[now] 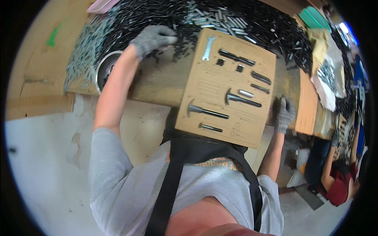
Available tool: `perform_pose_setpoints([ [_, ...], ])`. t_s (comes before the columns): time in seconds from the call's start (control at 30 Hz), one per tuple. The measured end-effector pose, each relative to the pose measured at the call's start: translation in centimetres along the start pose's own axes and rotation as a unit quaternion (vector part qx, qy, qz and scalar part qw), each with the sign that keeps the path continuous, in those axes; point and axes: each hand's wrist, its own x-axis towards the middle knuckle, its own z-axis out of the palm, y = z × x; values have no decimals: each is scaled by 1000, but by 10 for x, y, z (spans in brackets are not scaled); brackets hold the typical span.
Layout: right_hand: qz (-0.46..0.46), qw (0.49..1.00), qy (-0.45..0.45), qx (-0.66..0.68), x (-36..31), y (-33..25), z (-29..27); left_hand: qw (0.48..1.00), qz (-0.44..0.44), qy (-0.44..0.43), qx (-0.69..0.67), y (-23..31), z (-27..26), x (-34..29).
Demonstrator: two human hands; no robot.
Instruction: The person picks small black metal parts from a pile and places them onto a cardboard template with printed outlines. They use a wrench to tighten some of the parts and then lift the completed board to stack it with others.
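Observation:
My left hand (pixel 153 38), in a grey knit glove, reaches over a heap of small black metal parts (pixel 134 19). Its fingers are apart, and I see nothing held in them. A brown cardboard sheet (pixel 204 88) lies tilted across the bench edge and my lap. On it are a silver open-end wrench (pixel 208 48), two dark hammer-shaped pieces (pixel 208 111), several black rod-like pieces (pixel 236 57) and a short silver tube (pixel 246 93). My right hand (pixel 285 114), also gloved, rests by the bench edge beside the sheet's right side, fingers extended and loosely bent.
A metal bowl (pixel 103 70) stands under my left forearm. Pale metal strips (pixel 84 55) lie left, silver tubes (pixel 224 21) behind the sheet. A pink tray (pixel 101 5) and a green container (pixel 314 19) sit at the back. Another person (pixel 338 181) works at far right.

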Motion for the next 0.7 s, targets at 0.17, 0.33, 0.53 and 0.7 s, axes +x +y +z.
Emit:
perform_pose_setpoints([
  [0.17,56,996,25,72,20,-15,9,990,60,-118,47,42,102,91],
  [0.33,66,993,39,89,22,-28,3,920,149,-104,346,45,146,146],
  [0.53,64,990,-14,126,43,-69,14,905,117,-130,389,52,139,145],
  [0.7,-144,980,-135,33,72,-110,66,928,98,-111,343,60,123,126],
])
